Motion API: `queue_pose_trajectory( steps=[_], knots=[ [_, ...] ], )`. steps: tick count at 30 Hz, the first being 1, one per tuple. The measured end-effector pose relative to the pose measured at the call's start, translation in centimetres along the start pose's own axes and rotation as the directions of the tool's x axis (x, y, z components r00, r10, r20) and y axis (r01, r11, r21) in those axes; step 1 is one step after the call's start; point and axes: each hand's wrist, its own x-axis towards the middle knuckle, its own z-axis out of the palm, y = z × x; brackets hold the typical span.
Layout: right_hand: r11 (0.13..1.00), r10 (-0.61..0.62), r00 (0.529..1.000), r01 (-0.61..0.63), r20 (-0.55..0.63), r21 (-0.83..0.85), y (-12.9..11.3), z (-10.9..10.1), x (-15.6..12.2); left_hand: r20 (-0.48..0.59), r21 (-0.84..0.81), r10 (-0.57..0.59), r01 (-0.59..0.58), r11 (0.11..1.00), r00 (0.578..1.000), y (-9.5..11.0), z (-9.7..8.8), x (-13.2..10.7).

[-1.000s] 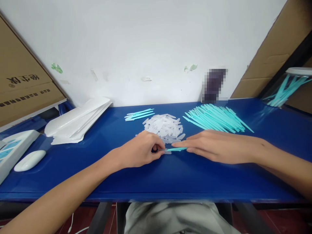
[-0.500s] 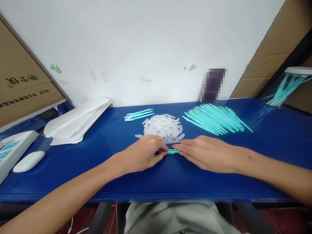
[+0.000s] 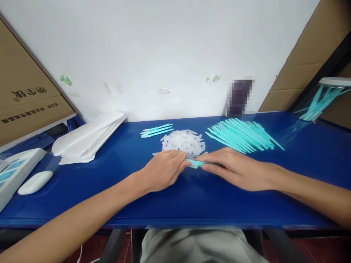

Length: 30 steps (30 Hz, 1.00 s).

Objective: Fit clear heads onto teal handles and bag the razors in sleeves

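Observation:
Between my two hands is a thin teal plastic stick (image 3: 196, 163), with a whitish part showing along its left side. My left hand (image 3: 164, 170) is closed, thumb and fingers pinching the left end. The right hand (image 3: 236, 168) grips the other end between thumb and fingers. Its ends are hidden in my fingers, so I cannot tell its exact kind. Just beyond my hands lies a heap of small translucent white caps (image 3: 183, 140). A large pile of teal sticks (image 3: 242, 134) is at the right, and several similar sticks (image 3: 157, 130) lie at the back left.
On the blue table (image 3: 170, 206) are white paper sheets (image 3: 87, 140), a white mouse-shaped object (image 3: 35, 182) and a white device (image 3: 16, 170). Cardboard (image 3: 30, 91) stands at the left. At the right is a clear jar (image 3: 319, 102) of teal sticks. A white wall rises behind.
My hands have lifted the teal piece slightly and tilted it, so more of its width shows. The right thumb has come round to the near side. The piles look unchanged.

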Motion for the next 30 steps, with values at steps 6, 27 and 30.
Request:
queue_pose_trajectory(
  steps=[6,27,30],
  knots=[
    [0.984,-0.022,0.985,-0.009,-0.173,-0.178,1.7,-1.0,0.3,-0.077,-0.158,-0.004,-0.009,0.987,0.997,-2.9,-1.3,0.3],
    [0.696,0.483,0.856,-0.504,-0.185,-0.512,10.9,-4.4,-1.2,-0.089,0.252,-0.521,0.526,0.813,0.849,-17.2,-2.4,-3.5],
    [0.716,0.51,0.845,-0.52,-0.16,-0.466,11.2,-4.6,-1.2,-0.043,0.294,-0.539,0.526,0.798,0.841,-17.1,-2.6,-3.6]
  ],
)
